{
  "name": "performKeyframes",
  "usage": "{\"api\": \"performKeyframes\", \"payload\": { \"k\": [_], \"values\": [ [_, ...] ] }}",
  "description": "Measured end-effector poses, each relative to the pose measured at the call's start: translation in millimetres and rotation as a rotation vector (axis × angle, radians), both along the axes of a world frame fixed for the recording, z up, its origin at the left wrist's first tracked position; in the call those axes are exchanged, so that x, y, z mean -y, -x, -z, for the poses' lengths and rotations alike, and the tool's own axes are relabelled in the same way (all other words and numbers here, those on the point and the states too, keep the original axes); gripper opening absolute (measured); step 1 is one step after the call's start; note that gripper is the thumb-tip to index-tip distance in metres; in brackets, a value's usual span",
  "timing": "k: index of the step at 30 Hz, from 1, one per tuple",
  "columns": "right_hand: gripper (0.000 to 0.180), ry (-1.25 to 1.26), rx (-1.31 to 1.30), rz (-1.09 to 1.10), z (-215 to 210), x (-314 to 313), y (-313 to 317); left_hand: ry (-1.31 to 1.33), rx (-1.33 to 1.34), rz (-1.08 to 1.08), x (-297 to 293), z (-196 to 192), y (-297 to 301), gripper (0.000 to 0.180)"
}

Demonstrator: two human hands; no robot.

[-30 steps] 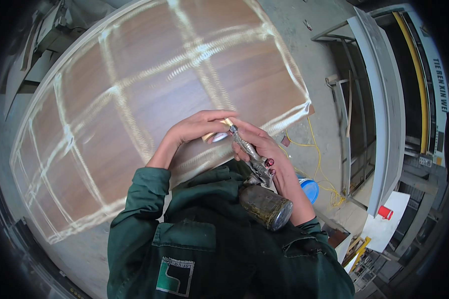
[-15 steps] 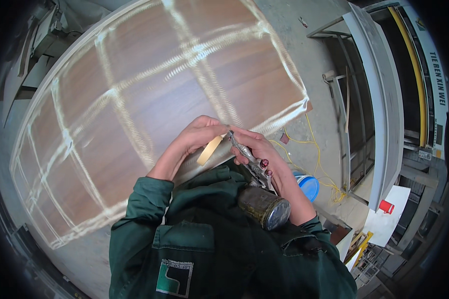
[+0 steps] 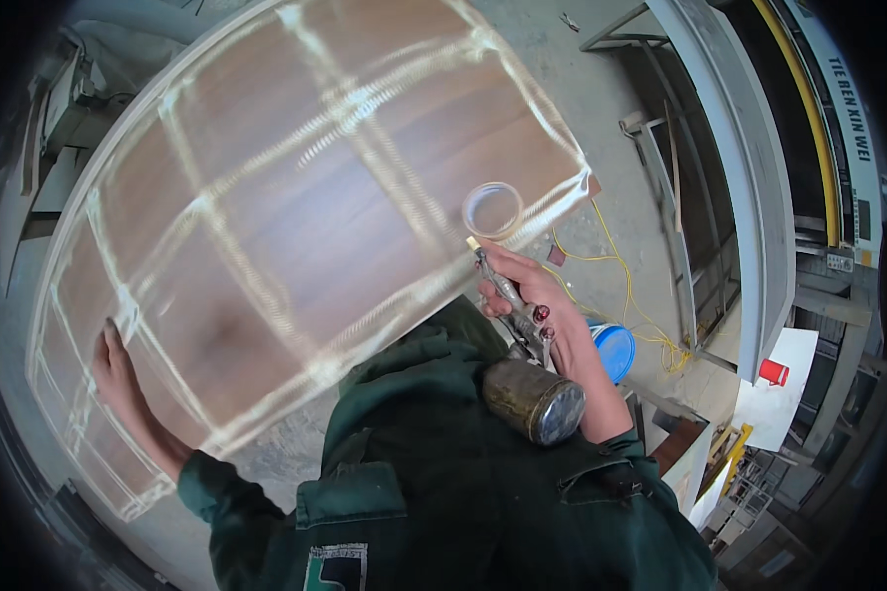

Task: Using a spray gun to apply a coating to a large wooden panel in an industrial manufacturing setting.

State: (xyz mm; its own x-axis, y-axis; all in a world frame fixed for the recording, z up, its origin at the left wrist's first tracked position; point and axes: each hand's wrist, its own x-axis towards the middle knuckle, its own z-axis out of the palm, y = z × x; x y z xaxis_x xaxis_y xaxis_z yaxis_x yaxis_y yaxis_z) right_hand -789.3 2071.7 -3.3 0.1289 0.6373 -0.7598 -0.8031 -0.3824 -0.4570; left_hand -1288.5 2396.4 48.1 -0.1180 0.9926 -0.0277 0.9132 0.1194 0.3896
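1. My right fingers (image 3: 514,286) are clamped on the spray gun (image 3: 518,340), its nozzle at the panel's (image 3: 296,207) near right edge, beside the tape roll (image 3: 494,210).
2. My left hand (image 3: 118,369) lies flat, fingers together, on the panel's left end.
3. I judge the glue lines are being laid; next I need a steady nozzle pass.
4. Earlier both hands met at the nozzle; the left has since moved away.

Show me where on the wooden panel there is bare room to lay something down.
Most of the wooden panel is bare: the whole middle and far end, between the left hand flat near its left edge and the tape roll by its right edge. It is crowded only at that near right edge, where the right hand holds the spray gun.
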Motion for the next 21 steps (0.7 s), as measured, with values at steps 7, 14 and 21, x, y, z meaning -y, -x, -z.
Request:
{"api": "performKeyframes", "payload": {
  "k": [7, 14, 21],
  "values": [
    [0.050, -0.028, 0.011, -0.030, -10, -9, 19, 0.252, 0.897, 0.973, 57, 56, -217, 0.045],
    [0.040, 0.010, 0.054, 0.086, -3, 27, 47, 1.614, 1.106, 1.220, 146, 144, -362, 0.048],
    [0.061, -0.013, -0.022, 0.410, 53, 79, 66, 1.691, 0.779, 1.040, 190, 196, -371, 0.026]
  ]
}}
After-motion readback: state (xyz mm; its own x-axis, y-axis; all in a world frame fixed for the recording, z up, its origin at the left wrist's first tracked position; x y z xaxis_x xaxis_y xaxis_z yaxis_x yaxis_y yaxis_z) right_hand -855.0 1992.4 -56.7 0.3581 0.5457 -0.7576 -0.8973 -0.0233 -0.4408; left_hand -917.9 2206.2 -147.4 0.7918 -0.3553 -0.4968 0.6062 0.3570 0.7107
